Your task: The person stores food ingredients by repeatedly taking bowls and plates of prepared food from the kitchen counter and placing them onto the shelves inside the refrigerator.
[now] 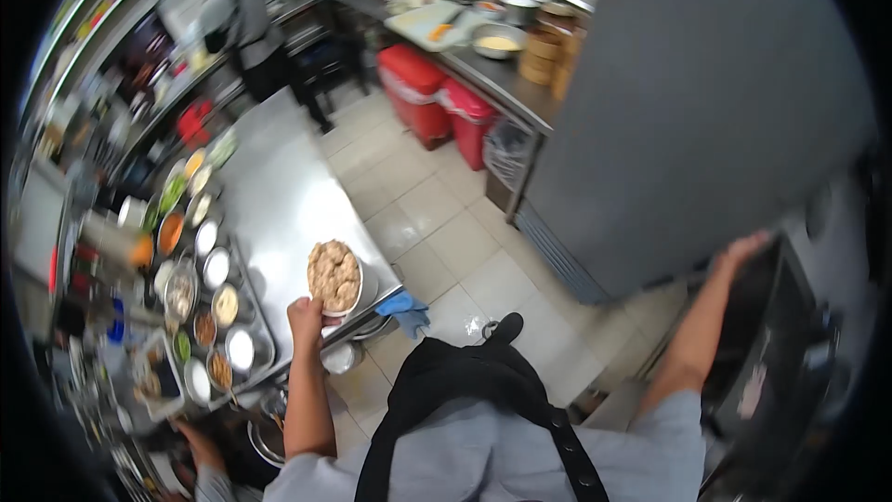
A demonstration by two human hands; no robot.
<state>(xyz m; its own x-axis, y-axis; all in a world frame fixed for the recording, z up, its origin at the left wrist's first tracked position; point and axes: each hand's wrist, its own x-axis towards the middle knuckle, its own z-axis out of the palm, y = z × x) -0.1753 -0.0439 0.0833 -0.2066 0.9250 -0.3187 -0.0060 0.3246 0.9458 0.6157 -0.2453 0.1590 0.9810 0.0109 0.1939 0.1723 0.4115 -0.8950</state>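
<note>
My left hand [310,323] is closed on the rim of a white tub [370,286] heaped with pale brown minced meat [333,275]. The tub is at the near corner of the steel table [274,163]; whether it rests there or is held just above, I cannot tell. Out to the right, my right arm stretches away from my body. My right hand [741,251] is at the top edge of a dark panel [776,293], beside the large grey cabinet [697,112]. Its fingers are blurred, and their grip cannot be made out.
Bowls of toppings, including an orange one [171,233], line the table's left side. A blue cloth [403,310] hangs at its near corner. A co-worker [243,33] stands at the far left; another person's arm [203,451] shows lower left. Red bins [413,93] stand under the back counter.
</note>
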